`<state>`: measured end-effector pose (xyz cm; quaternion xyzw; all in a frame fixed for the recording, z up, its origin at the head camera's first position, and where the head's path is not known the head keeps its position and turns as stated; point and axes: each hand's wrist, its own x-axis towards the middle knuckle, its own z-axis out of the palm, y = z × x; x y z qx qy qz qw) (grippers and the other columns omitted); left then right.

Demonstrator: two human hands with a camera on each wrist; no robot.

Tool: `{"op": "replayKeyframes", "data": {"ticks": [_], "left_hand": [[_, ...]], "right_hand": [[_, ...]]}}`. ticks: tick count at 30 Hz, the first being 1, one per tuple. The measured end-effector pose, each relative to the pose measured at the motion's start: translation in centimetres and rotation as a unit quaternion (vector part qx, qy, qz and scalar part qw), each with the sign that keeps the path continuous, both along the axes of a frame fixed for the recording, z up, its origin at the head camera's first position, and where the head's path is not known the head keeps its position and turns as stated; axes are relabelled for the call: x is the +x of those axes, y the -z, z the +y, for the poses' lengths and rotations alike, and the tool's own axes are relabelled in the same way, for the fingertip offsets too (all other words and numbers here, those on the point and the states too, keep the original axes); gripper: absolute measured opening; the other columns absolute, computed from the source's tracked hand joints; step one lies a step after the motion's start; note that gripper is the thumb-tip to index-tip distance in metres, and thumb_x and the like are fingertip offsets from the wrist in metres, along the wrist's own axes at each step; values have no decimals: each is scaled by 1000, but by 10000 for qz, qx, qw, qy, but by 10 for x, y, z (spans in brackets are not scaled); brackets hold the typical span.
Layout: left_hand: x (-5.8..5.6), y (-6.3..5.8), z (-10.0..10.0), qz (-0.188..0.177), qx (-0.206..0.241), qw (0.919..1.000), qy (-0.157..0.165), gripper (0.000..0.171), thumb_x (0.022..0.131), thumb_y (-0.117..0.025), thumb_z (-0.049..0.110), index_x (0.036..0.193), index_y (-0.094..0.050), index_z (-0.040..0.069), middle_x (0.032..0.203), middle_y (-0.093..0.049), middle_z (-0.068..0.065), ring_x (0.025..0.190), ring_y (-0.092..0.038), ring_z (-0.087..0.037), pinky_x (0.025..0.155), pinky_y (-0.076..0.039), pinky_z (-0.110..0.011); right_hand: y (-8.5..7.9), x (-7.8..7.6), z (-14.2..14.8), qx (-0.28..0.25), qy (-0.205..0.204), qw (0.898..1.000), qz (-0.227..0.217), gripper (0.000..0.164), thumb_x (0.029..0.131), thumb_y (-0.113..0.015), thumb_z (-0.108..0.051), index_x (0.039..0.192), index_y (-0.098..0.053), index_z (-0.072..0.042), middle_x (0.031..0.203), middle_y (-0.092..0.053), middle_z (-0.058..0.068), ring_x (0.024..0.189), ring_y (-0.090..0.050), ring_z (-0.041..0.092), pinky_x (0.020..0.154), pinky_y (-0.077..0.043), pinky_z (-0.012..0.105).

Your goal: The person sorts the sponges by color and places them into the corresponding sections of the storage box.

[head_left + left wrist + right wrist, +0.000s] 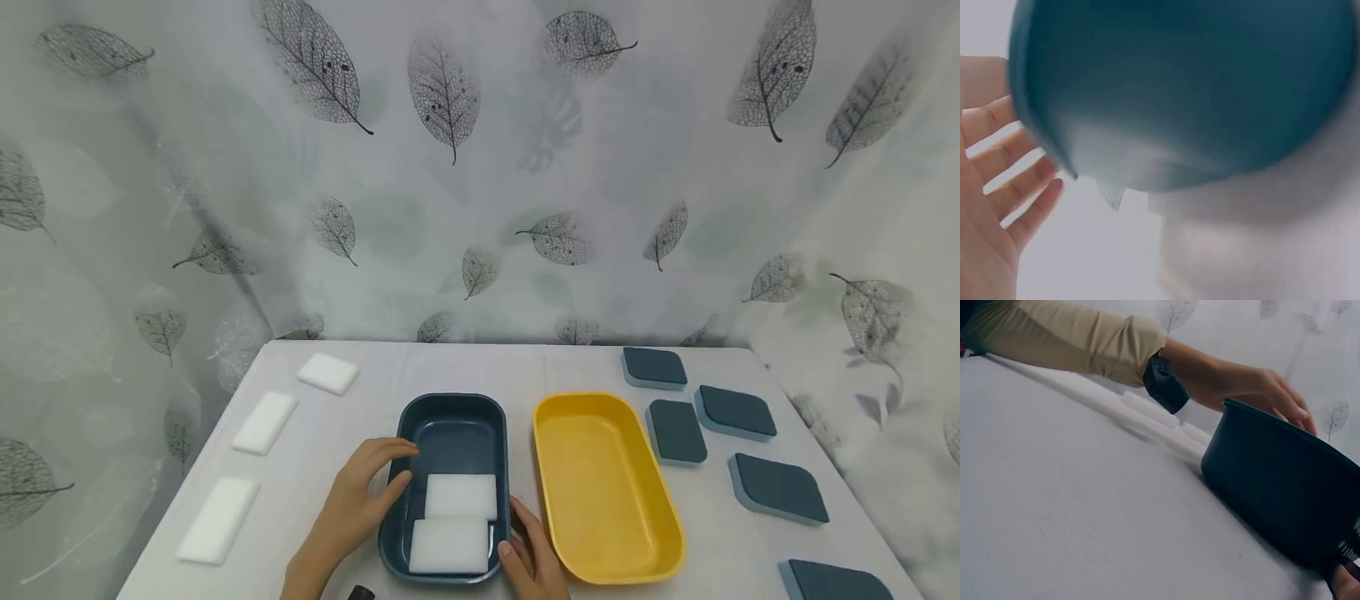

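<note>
A deep dark blue tray [450,433] lies on the table, with two white sponge-like blocks [461,496] in its near half, the nearer one overlapping the other. My left hand [360,492] is at the tray's left rim, thumb and fingers spread apart and bent loosely over the edge, holding no block. In the left wrist view, its fingers [1007,150] extend beside the tray's wall. Along the right wall rests my right hand [536,554], its fingers lying against the outside and the thumb tip right at the rim. Most of it is out of the right wrist view.
A yellow tray [611,475] stands right of the blue one. Several dark blue pads with light blue undersides, one a near pad [832,581], lie along the right. Three more white blocks, including a near one [219,521], line the left. A leaf-patterned curtain [480,183] hangs behind the white table.
</note>
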<state>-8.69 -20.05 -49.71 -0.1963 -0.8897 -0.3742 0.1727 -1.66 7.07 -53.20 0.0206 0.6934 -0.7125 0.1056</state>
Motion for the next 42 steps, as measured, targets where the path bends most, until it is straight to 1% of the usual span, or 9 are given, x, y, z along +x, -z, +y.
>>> {"op": "replayKeyframes", "data": {"ticks": [7, 9, 12, 14, 16, 18, 23, 35, 42], "left_hand": [[5, 5, -17, 339, 188, 9975, -588, 42, 89, -80, 1, 127, -71, 14, 129, -71, 4, 123, -62, -17, 109, -33, -2], [4, 7, -21, 480, 49, 9954, -826, 43, 87, -81, 0, 127, -71, 14, 127, -71, 3, 121, -62, -19, 109, -33, -3], [2, 10, -30, 564, -216, 9897, -1300, 42, 86, -82, 1, 125, -71, 12, 125, -72, -1, 119, -64, -25, 107, -43, -21], [2, 11, -37, 604, -301, 9851, -1579, 42, 85, -83, 1, 124, -71, 10, 124, -73, -6, 118, -64, -30, 102, -47, -37], [2, 13, -46, 613, -338, 9797, -1877, 41, 85, -82, 0, 123, -71, 8, 124, -72, -12, 117, -64, -35, 93, -48, -50], [5, 12, -54, 659, -324, 9738, -2151, 41, 84, -81, -3, 123, -70, 5, 124, -71, -16, 115, -64, -39, 89, -47, -54], [11, 12, -73, 663, -245, 9534, -2932, 42, 82, -79, -8, 122, -70, 3, 125, -70, -19, 112, -62, -43, 83, -41, -53], [26, 14, -119, 209, 564, 9027, -4261, 36, 89, -72, -5, 125, -68, 0, 134, -63, -30, 124, -52, -52, 99, -35, -67], [38, 19, -139, -899, 222, 8798, -4663, 48, 95, -67, 11, 140, -56, -1, 145, -46, -35, 135, -36, -60, 104, -27, -77]], "right_hand": [[1, 1, -1, 57, 34, 10000, -10, 65, 104, -62, -29, 158, -38, -2, 163, -37, 27, 151, -38, 45, 107, -42, 5], [2, 0, -1, 26, 89, 9999, 75, 63, 104, -62, -27, 158, -39, -3, 163, -38, 26, 149, -46, 24, 106, -41, 4], [2, 0, 0, 0, 121, 9999, 119, 62, 104, -62, -25, 158, -40, -3, 163, -39, 25, 139, -50, 1, 106, -40, 4], [2, 1, 1, -25, 125, 9999, 102, 63, 104, -63, -25, 158, -39, -3, 163, -38, 25, 140, -49, 2, 107, -41, 4], [1, 1, 1, -33, 135, 9999, 69, 63, 104, -63, -25, 158, -39, -4, 163, -38, 25, 147, -46, 21, 107, -41, 5], [1, 2, 0, -11, 157, 9999, 28, 63, 104, -63, -26, 158, -40, -5, 163, -39, 24, 149, -40, 39, 107, -42, 5], [3, 1, -1, -50, 36, 10000, 42, 63, 105, -61, -27, 158, -38, -3, 163, -38, 25, 150, -38, 44, 106, -41, 4], [5, 0, 2, 18, 76, 9999, 108, 61, 105, -61, -25, 158, -40, -5, 161, -40, 24, 147, -43, 36, 106, -42, 5], [4, 0, 1, -9, 79, 9999, 107, 61, 105, -61, -25, 158, -39, -4, 162, -40, 24, 144, -46, 28, 106, -42, 5]]}}
